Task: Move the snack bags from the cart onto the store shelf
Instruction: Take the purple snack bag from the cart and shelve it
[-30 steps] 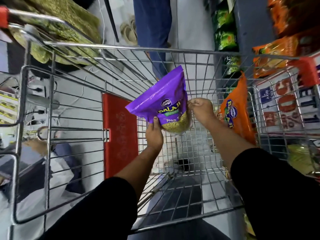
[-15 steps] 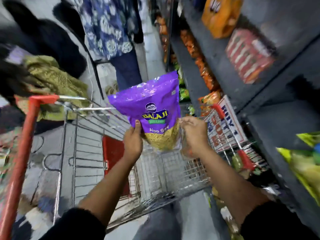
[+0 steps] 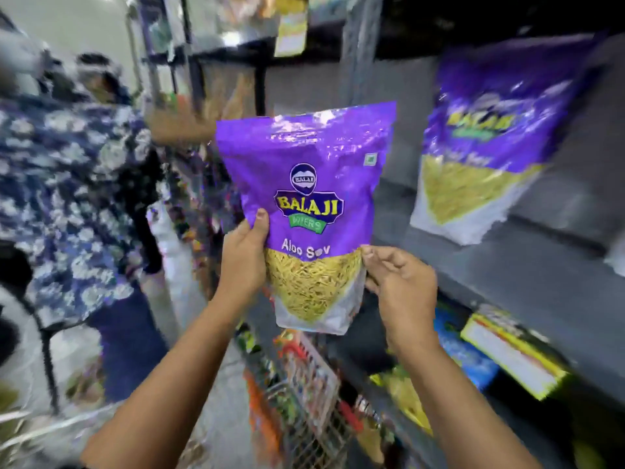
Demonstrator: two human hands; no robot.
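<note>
I hold a purple Balaji Aloo Sev snack bag (image 3: 306,184) upright in front of me, above the cart. My left hand (image 3: 244,255) grips its left edge, thumb on the front. My right hand (image 3: 400,286) pinches its lower right edge. The grey store shelf (image 3: 527,262) lies to the right, and a second identical purple bag (image 3: 487,137) stands on it. The wire cart (image 3: 314,377) is low in the view, blurred, with an orange bag (image 3: 262,411) inside.
A person in a blue floral garment (image 3: 67,198) stands close on the left. Below the grey shelf lie yellow and blue packs (image 3: 514,357). More racks with goods run along the aisle behind the held bag.
Both hands have lifted the purple bag out of the cart and up to shelf height. The view has swung up and right from the cart floor to the shelf.
</note>
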